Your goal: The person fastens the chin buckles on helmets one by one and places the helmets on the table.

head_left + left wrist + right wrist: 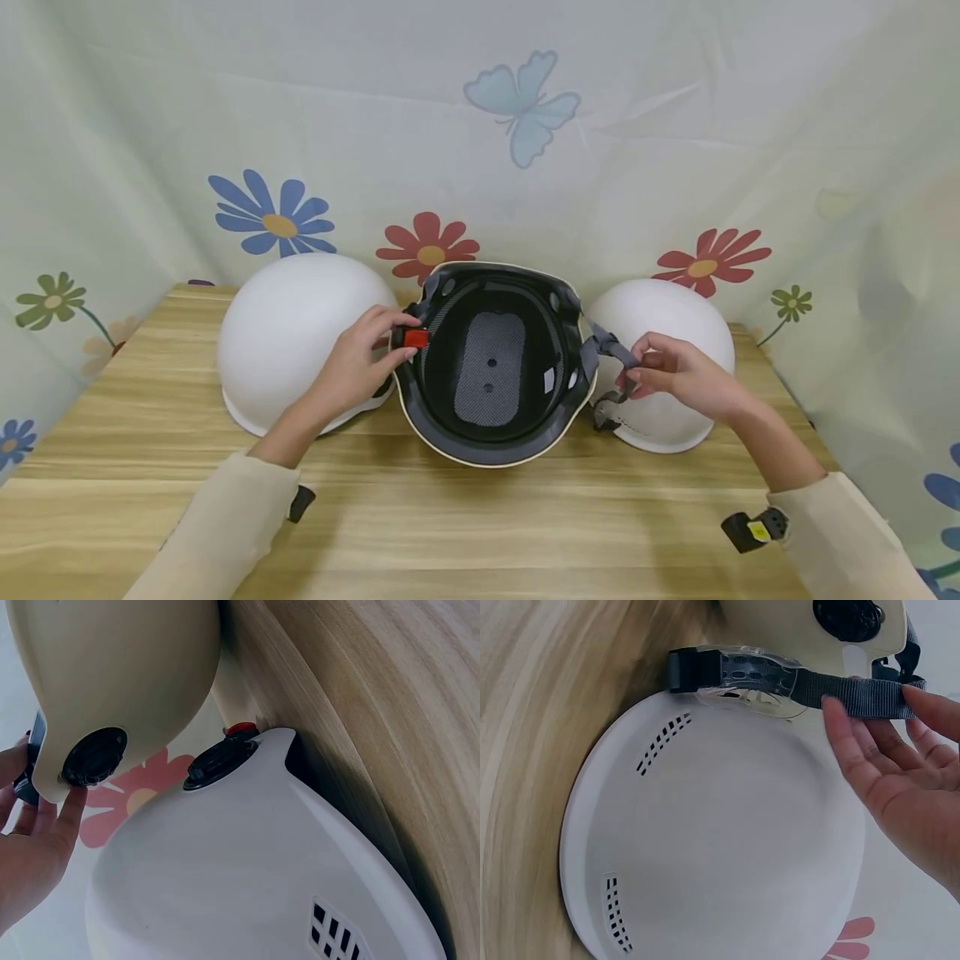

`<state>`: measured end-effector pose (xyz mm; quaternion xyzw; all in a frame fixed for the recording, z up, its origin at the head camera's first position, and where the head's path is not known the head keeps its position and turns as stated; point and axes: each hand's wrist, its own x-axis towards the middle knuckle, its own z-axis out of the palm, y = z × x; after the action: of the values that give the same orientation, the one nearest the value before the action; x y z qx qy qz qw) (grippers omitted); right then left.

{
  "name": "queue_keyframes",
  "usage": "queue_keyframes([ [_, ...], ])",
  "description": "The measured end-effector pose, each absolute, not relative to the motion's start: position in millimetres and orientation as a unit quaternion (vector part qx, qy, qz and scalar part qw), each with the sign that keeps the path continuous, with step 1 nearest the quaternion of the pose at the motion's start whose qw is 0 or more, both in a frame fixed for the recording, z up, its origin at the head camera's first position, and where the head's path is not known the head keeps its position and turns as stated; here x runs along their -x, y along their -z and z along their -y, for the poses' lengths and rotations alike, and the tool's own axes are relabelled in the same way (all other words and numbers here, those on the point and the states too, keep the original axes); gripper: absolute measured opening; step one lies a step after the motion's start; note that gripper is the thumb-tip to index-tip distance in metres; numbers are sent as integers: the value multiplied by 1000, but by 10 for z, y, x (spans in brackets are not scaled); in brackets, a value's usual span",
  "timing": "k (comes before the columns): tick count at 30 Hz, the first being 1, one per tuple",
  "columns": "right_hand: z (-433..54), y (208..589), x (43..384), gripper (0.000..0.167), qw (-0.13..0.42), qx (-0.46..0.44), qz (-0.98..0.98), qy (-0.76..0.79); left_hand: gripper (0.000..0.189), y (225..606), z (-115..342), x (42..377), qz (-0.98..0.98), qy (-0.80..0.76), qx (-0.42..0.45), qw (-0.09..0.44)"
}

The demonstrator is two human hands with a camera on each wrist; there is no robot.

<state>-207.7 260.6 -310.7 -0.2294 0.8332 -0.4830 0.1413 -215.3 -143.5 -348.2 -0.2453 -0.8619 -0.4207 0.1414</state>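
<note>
An upturned helmet [490, 367] shows its black padded inside, between two white helmets. My left hand [363, 353] grips its left rim beside a red buckle piece [416, 338]. In the left wrist view, one finger of that hand [37, 851] touches the cream shell [124, 667] by a round black fitting [95, 755]. On the other side, my right hand [678, 372] pinches the grey chin strap [611, 346]. The right wrist view shows the strap [840, 691] between thumb and fingers, its black buckle end [694, 670] hanging free with a clear plastic piece [757, 675].
One white helmet [292, 333] lies dome up on the left, another [667, 300] on the right behind my right hand. All are on a wood-grain table [480, 533]. A flowered cloth [360, 125] hangs behind and at both sides.
</note>
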Motion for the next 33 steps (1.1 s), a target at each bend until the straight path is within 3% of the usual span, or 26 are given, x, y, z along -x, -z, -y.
queue_keyframes([
  [5, -2670, 3154, 2066, 26, 149, 191, -858, 453, 36, 3478, 1434, 2142, 863, 422, 240, 138],
  [15, -2773, 3274, 2035, 14, 185, 266, -809, 490, 36, 3488, 1458, 2110, 867, 420, 229, 141],
  [24, -2824, 3345, 1987, 31, 188, 263, -813, 484, 35, 3489, 1466, 2091, 868, 413, 229, 154],
  [33, -2839, 3344, 1989, 10, 182, 265, -820, 473, 36, 3472, 1446, 2076, 864, 418, 235, 154],
])
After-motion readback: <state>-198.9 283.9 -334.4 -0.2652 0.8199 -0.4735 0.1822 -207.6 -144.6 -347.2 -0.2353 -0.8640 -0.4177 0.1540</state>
